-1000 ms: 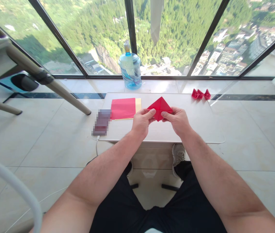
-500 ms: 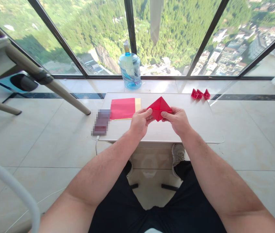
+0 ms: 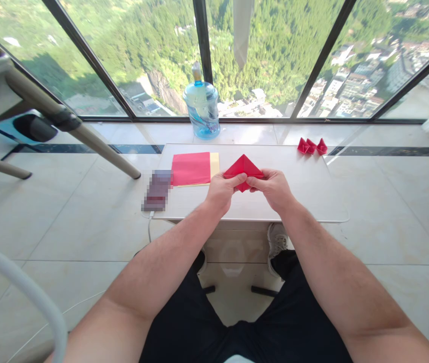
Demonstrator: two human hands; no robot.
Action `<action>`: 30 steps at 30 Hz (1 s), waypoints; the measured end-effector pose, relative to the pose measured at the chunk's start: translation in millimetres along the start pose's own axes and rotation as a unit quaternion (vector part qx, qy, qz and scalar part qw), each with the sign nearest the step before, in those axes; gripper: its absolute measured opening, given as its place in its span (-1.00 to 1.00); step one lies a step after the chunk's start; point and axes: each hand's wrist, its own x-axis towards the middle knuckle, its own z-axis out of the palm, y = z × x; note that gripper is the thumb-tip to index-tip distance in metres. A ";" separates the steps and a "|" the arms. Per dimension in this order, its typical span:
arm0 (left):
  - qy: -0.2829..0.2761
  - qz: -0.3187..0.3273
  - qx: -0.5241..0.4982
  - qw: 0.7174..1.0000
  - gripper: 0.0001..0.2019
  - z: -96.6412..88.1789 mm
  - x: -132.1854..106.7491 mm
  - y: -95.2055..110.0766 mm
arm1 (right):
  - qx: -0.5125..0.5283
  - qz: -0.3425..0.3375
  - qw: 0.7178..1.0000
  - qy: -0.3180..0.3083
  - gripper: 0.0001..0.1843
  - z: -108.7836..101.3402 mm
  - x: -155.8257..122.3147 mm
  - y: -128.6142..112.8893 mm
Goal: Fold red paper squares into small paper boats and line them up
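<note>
A folded piece of red paper [image 3: 243, 165], shaped like a diamond with creases across it, is held up over the low white table [image 3: 305, 191]. My left hand [image 3: 222, 187] grips its left side, the thumb pressed on the front near the middle. On the other side my right hand [image 3: 274, 187] pinches the paper the same way, its thumb almost meeting the left one. The fingers behind the paper are mostly hidden. To the left of my hands lie flat red sheets [image 3: 191, 168] over a yellow sheet [image 3: 214, 165].
Several small folded red paper shapes [image 3: 312, 146] stand at the table's far right corner. A blurred phone [image 3: 157, 190] with a white cable [image 3: 150, 228] lies at the left end. Behind the table a blue water bottle [image 3: 202, 110] stands by the window.
The paper has moved slightly left and down between my hands. My left thumb has slid inward to the middle, and both thumbs now sit close together.
</note>
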 end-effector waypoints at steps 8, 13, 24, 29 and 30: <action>0.013 0.034 -0.019 0.999 -0.67 -2.3 1.6 1.3 | -0.003 -0.015 0.999 0.034 -0.76 -2.6 1.1 -4.6; 0.023 0.028 -0.037 0.999 -0.69 1.1 2.0 -1.1 | -0.018 -0.041 0.997 0.057 -0.77 1.9 0.3 -5.4; -0.005 0.032 0.052 0.998 -0.65 -7.2 4.4 -2.2 | -0.066 -0.041 0.990 0.120 -0.72 -6.0 7.1 -1.5; 0.116 0.123 0.209 0.963 -0.81 -5.9 4.9 -6.9 | -0.192 -0.106 0.961 0.170 -0.63 13.7 -3.2 -0.9; 0.103 0.141 0.232 0.957 -0.87 -4.5 2.4 -6.5 | -0.184 -0.099 0.970 0.124 -0.60 18.4 -5.9 -1.8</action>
